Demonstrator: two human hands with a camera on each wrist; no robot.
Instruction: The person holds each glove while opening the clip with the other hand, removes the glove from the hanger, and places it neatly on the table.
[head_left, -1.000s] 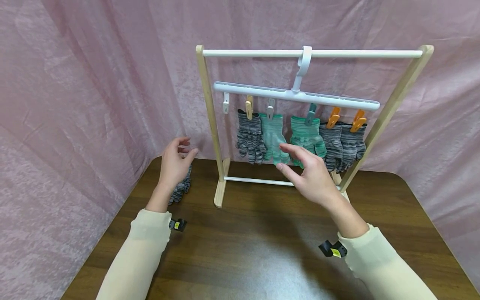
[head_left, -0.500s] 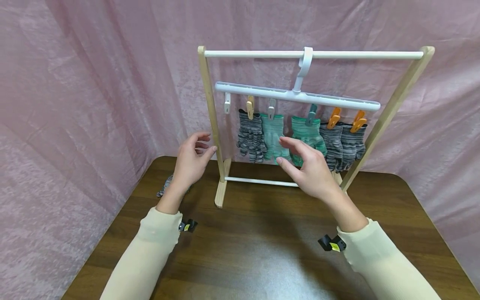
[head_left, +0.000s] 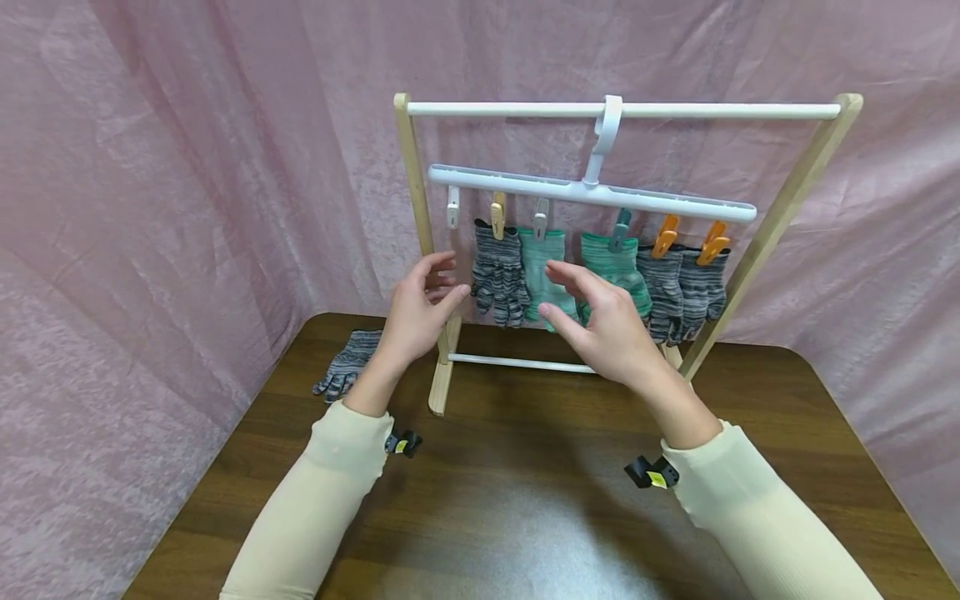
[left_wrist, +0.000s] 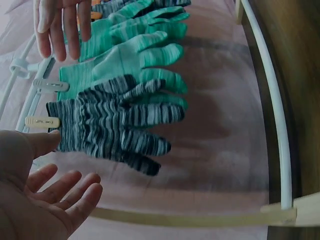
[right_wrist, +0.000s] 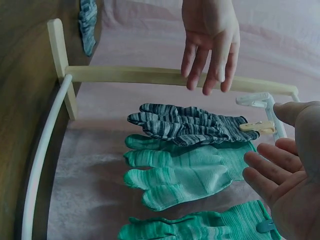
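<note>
Grey striped glove [head_left: 498, 275], pegged leftmost, is now approached by the empty, relaxed left hand [head_left: 417, 318], raised from the table's loose glove [head_left: 347, 372]; the open right hand [head_left: 606, 332] hovers nearby.

The head view looks forward and down from above the table [head_left: 525, 500], taking in the whole drying rack [head_left: 417, 208] at mid-frame. The left wrist view sits close under the hanging gloves, rolled sideways. The right wrist view does likewise from the other side. All three share the dark striped glove [head_left: 498, 275] [left_wrist: 107, 125] [right_wrist: 187, 125]
</note>
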